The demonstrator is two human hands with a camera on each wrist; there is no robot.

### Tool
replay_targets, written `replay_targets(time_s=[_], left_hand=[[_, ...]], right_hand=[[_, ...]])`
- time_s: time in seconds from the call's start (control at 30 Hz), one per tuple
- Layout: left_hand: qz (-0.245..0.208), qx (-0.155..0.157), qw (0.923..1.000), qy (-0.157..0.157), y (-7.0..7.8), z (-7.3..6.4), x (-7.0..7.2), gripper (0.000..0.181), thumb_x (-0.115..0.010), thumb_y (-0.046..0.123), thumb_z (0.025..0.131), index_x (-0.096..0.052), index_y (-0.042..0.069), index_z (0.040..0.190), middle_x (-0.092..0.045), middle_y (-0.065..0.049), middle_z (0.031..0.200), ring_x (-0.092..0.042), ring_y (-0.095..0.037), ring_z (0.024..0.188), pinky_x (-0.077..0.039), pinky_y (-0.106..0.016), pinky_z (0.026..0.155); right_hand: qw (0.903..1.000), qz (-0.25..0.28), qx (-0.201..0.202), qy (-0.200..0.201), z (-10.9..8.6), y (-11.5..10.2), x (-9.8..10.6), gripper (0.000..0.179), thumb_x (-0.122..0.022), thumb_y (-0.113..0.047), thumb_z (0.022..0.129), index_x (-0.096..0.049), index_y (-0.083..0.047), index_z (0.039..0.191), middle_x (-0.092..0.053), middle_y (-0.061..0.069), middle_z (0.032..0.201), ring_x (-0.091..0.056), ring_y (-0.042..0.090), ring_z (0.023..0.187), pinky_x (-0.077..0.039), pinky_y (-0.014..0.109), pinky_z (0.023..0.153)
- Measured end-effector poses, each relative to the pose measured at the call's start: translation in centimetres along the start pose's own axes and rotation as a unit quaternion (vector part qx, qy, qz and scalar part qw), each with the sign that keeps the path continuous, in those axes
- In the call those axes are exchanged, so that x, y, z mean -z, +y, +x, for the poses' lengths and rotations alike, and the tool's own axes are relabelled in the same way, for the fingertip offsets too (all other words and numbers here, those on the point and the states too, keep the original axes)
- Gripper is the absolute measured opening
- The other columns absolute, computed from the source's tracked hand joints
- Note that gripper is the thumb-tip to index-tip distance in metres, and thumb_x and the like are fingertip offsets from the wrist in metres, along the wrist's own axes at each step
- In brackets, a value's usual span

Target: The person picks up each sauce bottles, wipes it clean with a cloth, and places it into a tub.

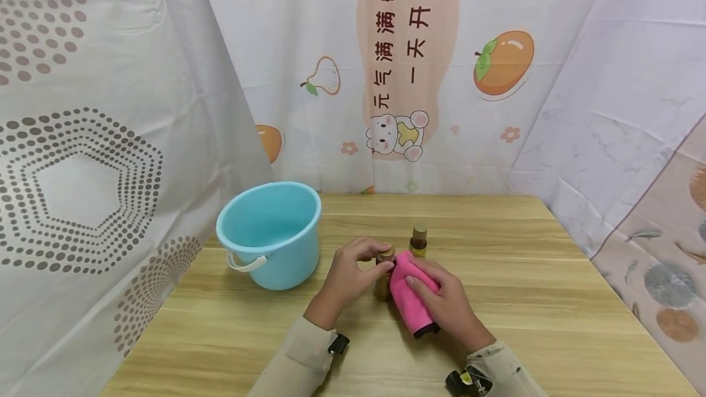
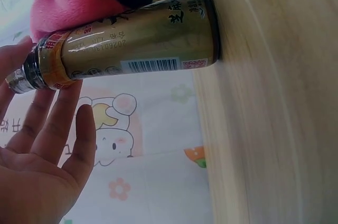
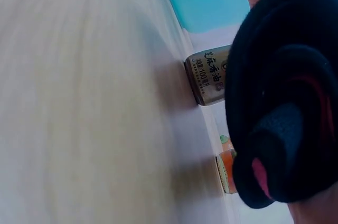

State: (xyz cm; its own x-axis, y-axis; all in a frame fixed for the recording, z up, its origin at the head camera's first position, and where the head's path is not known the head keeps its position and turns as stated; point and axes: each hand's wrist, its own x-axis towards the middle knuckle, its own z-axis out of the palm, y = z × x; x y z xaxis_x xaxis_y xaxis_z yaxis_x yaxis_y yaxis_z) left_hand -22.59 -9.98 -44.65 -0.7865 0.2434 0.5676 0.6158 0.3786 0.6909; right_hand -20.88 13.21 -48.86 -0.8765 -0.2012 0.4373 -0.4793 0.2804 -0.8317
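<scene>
Head view: the left hand [image 1: 346, 269] pinches the near bottle [image 1: 382, 288] at cap and neck with thumb and forefinger. The right hand [image 1: 449, 300] grips the pink cloth [image 1: 409, 302], thumb in front. The near bottle stands upright on the table [image 1: 551, 323], between the left hand and the cloth. The step in hand appears to be wiping the near bottle; the next move likely calls for a steady neck hold and a pass of the cloth over the label. The rear bottle [image 1: 419, 241] stands behind the cloth, which hides its lower part. The bucket [image 1: 292, 262] is apart, to the left.

Left wrist view: the cloth lies against the near bottle's side. One extended finger is clear of it; whether others touch the neck is hard to tell.

Right wrist view: the cloth's black edging hides the near bottle's upper part and most of the right hand's hold. Only the rear bottle's lower end shows.
</scene>
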Motion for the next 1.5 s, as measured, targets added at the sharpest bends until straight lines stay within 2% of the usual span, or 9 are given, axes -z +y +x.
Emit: replay_targets(time_s=[0.3, 0.6, 0.87, 1.07, 1.2, 1.5], left_hand=[[-0.016, -0.004, 0.9999, 0.002, 0.02, -0.04, -0.06, 0.026, -0.082, 0.02, 0.091, -0.077, 0.022, 0.116, -0.074, 0.011, 0.113, -0.069, -0.007, 0.103, -0.06, -0.029, 0.091], [-0.024, -0.008, 0.9997, 0.001, -0.12, -0.03, -0.11, 0.026, -0.083, 0.018, 0.09, -0.077, 0.021, 0.115, -0.074, 0.008, 0.113, -0.07, -0.009, 0.103, -0.06, -0.031, 0.094], [-0.01, -0.019, 0.9998, -0.001, -0.36, 0.01, -0.07, 0.03, -0.083, 0.034, 0.09, -0.077, 0.024, 0.118, -0.075, 0.011, 0.116, -0.069, -0.008, 0.11, -0.056, -0.037, 0.099], [0.008, -0.007, 0.9999, 0.003, -0.27, -0.07, 0.0, 0.032, -0.084, 0.037, 0.088, -0.077, 0.028, 0.117, -0.071, 0.014, 0.119, -0.065, -0.008, 0.118, -0.054, -0.046, 0.099], [0.007, 0.004, 1.0, 0.003, -0.19, -0.1, 0.04, 0.032, -0.085, 0.038, 0.087, -0.077, 0.03, 0.116, -0.066, 0.014, 0.121, -0.062, -0.009, 0.12, -0.054, -0.047, 0.1], [0.02, -0.003, 0.9997, 0.012, -0.14, -0.12, -0.03, 0.031, -0.086, 0.034, 0.086, -0.077, 0.03, 0.115, -0.067, 0.016, 0.113, -0.065, -0.005, 0.107, -0.054, -0.046, 0.095]], right_hand=[[0.9982, 0.029, 0.048, 0.023, 0.11, -0.45, 0.13, 0.043, -0.072, -0.01, 0.098, -0.066, -0.016, 0.14, -0.064, 0.005, 0.143, -0.062, 0.006, 0.123, -0.054, 0.016, 0.095], [0.9997, 0.022, 0.005, 0.007, 0.12, -0.15, 0.02, 0.039, -0.071, -0.02, 0.1, -0.068, -0.027, 0.138, -0.063, -0.004, 0.143, -0.063, 0.011, 0.124, -0.055, 0.02, 0.096], [0.9993, -0.021, -0.024, -0.017, 0.09, -0.25, 0.14, 0.038, -0.072, -0.032, 0.099, -0.068, -0.031, 0.137, -0.064, -0.004, 0.142, -0.064, 0.017, 0.122, -0.056, 0.025, 0.095], [0.9976, -0.038, -0.046, -0.033, 0.07, 0.08, 0.18, 0.039, -0.073, -0.036, 0.098, -0.068, -0.032, 0.137, -0.066, -0.004, 0.139, -0.067, 0.015, 0.111, -0.058, 0.026, 0.089], [0.996, -0.036, -0.068, -0.045, 0.1, 0.26, 0.22, 0.04, -0.073, -0.038, 0.097, -0.068, -0.033, 0.137, -0.068, -0.002, 0.136, -0.069, 0.014, 0.101, -0.058, 0.026, 0.082], [0.9922, -0.048, -0.096, -0.063, 0.17, 0.36, 0.28, 0.037, -0.073, -0.038, 0.097, -0.07, -0.033, 0.134, -0.069, -0.003, 0.134, -0.068, 0.013, 0.098, -0.057, 0.025, 0.081]])
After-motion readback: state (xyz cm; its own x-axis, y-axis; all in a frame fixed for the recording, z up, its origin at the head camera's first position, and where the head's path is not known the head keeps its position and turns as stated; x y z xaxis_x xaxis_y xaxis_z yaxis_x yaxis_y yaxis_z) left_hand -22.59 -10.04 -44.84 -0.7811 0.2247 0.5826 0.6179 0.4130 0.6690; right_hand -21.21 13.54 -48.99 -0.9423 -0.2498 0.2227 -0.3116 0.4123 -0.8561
